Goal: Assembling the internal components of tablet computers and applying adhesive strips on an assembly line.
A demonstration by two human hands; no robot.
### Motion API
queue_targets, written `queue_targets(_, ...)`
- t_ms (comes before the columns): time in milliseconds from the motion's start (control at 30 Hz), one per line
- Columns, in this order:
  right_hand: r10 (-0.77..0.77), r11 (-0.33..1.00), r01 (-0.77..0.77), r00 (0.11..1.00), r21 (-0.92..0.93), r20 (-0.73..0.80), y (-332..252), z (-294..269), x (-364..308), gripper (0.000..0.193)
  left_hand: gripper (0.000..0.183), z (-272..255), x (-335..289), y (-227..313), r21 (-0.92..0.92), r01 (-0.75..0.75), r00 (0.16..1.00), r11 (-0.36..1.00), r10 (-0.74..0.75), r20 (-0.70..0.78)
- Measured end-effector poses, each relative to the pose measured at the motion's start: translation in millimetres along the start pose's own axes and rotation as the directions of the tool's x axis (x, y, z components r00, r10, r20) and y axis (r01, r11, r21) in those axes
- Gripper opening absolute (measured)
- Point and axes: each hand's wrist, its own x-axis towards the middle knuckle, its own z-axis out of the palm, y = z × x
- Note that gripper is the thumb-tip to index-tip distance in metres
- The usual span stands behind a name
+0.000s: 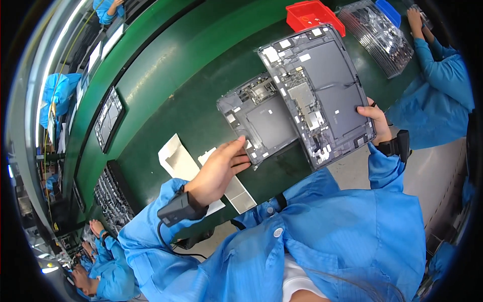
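My left hand (220, 168) grips the near corner of a grey open tablet chassis (261, 121) with exposed circuit parts, held above the green bench. My right hand (376, 121) holds the right edge of a second, larger open tablet chassis (327, 85), which overlaps the first one's right side. Both panels are tilted toward me. A black band with a cable sits on my left wrist, and another black band on my right wrist.
The green conveyor bench (166, 75) carries another tablet panel (107, 118), white paper sheets (177, 160), a red bin (312, 15), and a clear tray of parts (377, 35). A dark parts tray (113, 194) lies at left. Co-workers in blue coats sit at right (443, 85) and lower left (108, 272).
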Motion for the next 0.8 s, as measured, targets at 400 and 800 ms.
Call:
queue_targets(400, 0.056, 0.994, -0.047, 0.995, -0.094, 0.087, -2.2, 15.2, -23.6, 0.064, 0.040, -95.8, 28.1, 112.4, -0.152, -0.580, 0.804, 0.800, 0.534, -0.261)
queue_targets(800, 0.217, 0.944, -0.198, 0.975, -0.263, 0.044, -1.9, 60.4, 22.1, 0.063, 0.019, -397.5, 176.6, 258.1, 0.028, -0.744, 0.518, 0.667, 0.603, -0.606)
